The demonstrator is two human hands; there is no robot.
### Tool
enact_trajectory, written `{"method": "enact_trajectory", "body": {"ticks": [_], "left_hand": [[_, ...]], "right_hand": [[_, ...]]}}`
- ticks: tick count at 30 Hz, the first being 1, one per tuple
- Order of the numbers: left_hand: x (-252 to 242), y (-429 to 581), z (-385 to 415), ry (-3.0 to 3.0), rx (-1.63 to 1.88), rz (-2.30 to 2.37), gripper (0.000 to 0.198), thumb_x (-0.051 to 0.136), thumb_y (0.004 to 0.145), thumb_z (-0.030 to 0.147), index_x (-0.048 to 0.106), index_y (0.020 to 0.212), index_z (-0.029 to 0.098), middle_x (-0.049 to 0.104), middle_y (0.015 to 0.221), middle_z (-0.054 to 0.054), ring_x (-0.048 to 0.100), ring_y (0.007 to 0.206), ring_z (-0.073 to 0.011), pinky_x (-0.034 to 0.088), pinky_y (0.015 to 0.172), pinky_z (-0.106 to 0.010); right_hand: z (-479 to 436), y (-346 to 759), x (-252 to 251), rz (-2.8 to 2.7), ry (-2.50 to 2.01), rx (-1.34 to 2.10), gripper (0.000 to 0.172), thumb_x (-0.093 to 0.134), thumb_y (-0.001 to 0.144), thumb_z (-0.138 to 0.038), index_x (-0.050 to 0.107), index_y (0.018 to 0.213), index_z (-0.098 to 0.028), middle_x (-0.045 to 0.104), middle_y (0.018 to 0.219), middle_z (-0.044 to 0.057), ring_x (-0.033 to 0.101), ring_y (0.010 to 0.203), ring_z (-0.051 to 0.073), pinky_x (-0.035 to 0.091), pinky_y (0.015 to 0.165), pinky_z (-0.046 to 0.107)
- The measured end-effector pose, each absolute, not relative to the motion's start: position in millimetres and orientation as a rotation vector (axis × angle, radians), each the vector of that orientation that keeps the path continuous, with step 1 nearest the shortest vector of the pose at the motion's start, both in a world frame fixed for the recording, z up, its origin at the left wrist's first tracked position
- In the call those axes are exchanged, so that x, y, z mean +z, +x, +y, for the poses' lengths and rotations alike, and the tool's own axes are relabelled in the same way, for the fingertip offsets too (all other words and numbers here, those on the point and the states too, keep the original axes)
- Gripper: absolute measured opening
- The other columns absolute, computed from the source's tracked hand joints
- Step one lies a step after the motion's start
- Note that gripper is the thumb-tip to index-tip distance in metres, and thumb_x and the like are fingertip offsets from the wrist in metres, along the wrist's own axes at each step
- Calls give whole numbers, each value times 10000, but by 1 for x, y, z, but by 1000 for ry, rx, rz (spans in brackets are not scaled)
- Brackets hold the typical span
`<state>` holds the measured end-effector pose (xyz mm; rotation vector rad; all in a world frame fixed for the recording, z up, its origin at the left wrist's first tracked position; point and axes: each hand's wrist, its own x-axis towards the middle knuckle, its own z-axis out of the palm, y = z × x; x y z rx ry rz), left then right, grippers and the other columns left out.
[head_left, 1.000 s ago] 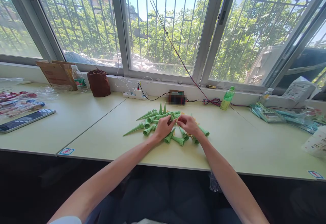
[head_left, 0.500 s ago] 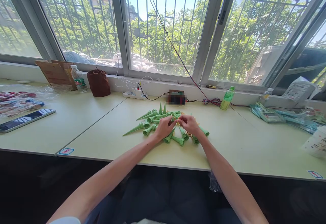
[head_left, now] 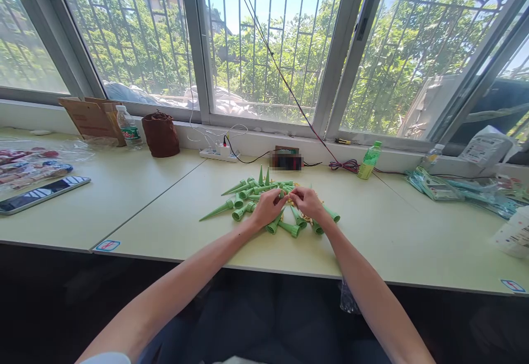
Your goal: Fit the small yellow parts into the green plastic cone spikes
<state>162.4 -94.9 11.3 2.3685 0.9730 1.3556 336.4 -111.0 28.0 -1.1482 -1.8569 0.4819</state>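
Note:
Over a pile of green plastic cone-shaped spikes (head_left: 290, 230), my left hand (head_left: 268, 207) and my right hand (head_left: 306, 203) meet with their fingertips together. Both are closed in a pinch. A bit of green shows at the left fingertips, but what either hand holds is too small and covered to make out. Small yellow pieces (head_left: 308, 218) lie among the spikes, partly hidden by my right hand. A long spike (head_left: 217, 210) points left, apart from the tip of the pile. Two spikes (head_left: 260, 175) stand upright behind my hands.
Behind the pile are a power strip (head_left: 219, 155), a blurred dark device (head_left: 286, 160) and a green bottle (head_left: 370, 161). A brown pouch (head_left: 160, 134), a clear bottle (head_left: 129, 128) and a phone (head_left: 43, 194) are on the left. Plastic packets (head_left: 436, 183) lie at right.
Both hands stay in the same place, fingertips still together, with only slight finger movement. The pile looks unchanged.

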Motion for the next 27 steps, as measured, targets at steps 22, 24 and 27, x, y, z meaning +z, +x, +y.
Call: {"method": "enact_trajectory", "body": {"ticks": [22, 24, 27], "left_hand": [[11, 164, -95, 2379, 1376, 1002, 369, 503, 908, 382, 396, 614, 186, 428, 599, 16, 377, 559, -119, 300, 561, -265], [12, 165, -95, 2363, 1383, 1007, 342, 493, 915, 387, 459, 643, 181, 449, 615, 8, 394, 571, -125, 312, 570, -267], [12, 165, -95, 2337, 1398, 1009, 309, 476, 927, 393, 547, 724, 171, 498, 659, -7, 424, 595, -131, 328, 582, -267]], "right_hand": [[-106, 336, 23, -1906, -1175, 260, 393, 430, 906, -438, 476, 600, -196, 461, 536, -6, 385, 535, 134, 304, 538, 267], [-106, 336, 23, -1891, -1176, 269, 373, 444, 907, -435, 511, 632, -193, 486, 546, -5, 403, 534, 135, 319, 542, 265], [-107, 335, 22, -1861, -1169, 327, 282, 479, 901, -417, 603, 801, -185, 563, 585, 2, 474, 542, 144, 362, 562, 263]]}}
